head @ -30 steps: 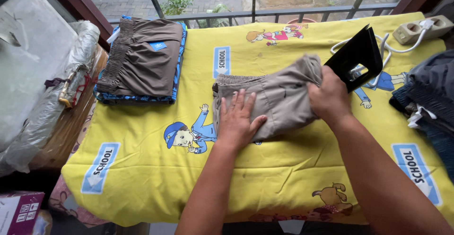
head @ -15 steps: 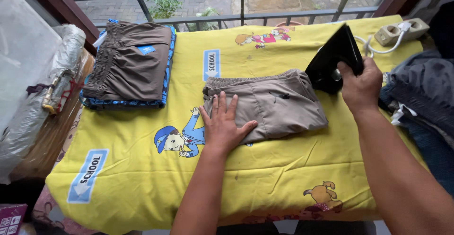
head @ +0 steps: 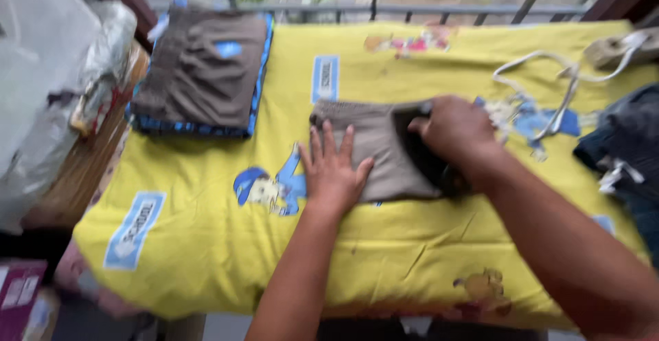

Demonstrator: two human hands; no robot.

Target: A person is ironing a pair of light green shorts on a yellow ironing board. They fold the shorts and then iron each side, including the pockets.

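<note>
Left hand (head: 333,169) lay flat, fingers spread, on folded grey-brown garment (head: 374,145) at frame centre; right hand (head: 453,132) gripped black iron (head: 422,159) on it.

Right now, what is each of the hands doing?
Left hand: open, flat on the folded brown garment.
Right hand: closed on the black iron.

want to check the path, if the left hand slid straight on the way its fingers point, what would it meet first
The left hand lies flat on the folded taupe garment, fingers pointing away; past its far edge comes only bare yellow sheet, probably up to the railing.
</note>
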